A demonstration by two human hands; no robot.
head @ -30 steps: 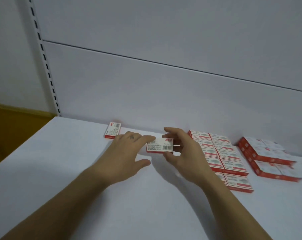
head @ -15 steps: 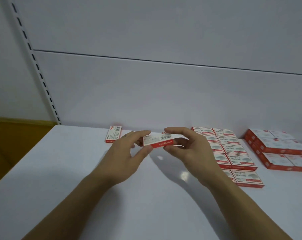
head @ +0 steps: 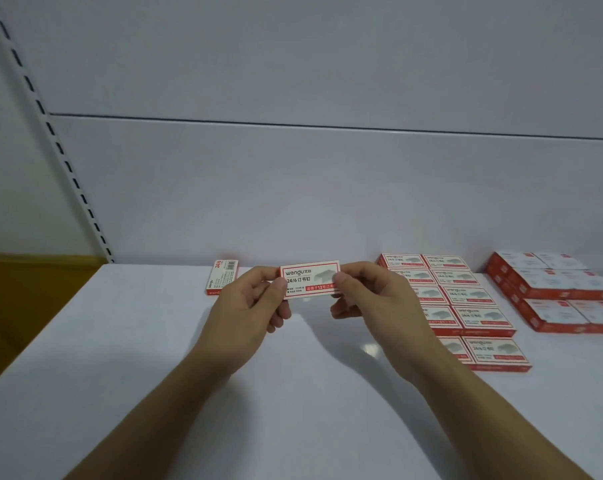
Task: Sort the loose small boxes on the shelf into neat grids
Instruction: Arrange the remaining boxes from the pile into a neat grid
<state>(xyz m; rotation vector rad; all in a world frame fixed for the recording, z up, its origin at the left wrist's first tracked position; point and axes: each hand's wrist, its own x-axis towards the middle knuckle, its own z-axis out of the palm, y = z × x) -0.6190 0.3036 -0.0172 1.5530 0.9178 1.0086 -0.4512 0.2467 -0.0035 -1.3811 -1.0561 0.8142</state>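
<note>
**Item in hand:** one small flat red-and-white cardboard staple box (head: 309, 279), held in the air above the white shelf board (head: 137, 375), near the back panel. The left hand (head: 244, 306) pinches its left short end between thumb and fingers. The right hand (head: 379, 303) pinches its right short end the same way.

**Orientation:** the printed front faces the camera and the lettering reads upright. The long axis runs left to right, rising very slightly to the right.

**Done:** a two-column grid of matching staple boxes (head: 473, 296) lies face up to the right, long axes left to right. A second block of red-sided white boxes (head: 549, 289) sits further right, apart from the first.

**Left:** the held box is not yet placed. One loose box with its barcode side up (head: 222, 277) lies flat by the back panel, left of the hands, its long axis running front to back. By this count the task looks nearly complete.
</note>
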